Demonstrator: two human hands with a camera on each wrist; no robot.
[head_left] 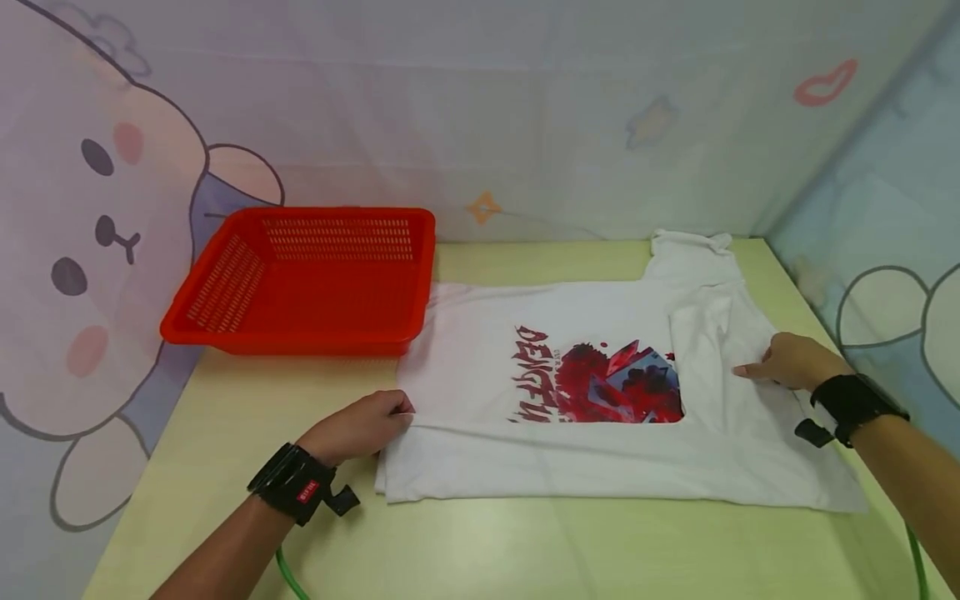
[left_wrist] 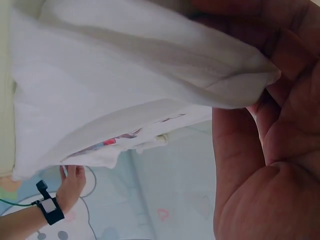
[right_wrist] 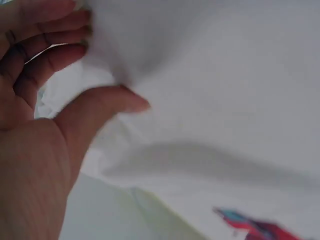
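Observation:
A white T-shirt with a red and blue print lies sideways on the table, its near side folded over in a long band. My left hand pinches the corner of that band at the shirt's left end. In the left wrist view the cloth hangs from between its thumb and fingers. My right hand is over the shirt's right part, beside a folded sleeve. In the right wrist view its thumb and fingers stand well apart, their tips against the white cloth.
A red plastic basket stands at the back left, overlapping the shirt's far left corner in the head view. The pale yellow table meets a patterned curtain at the back, left and right.

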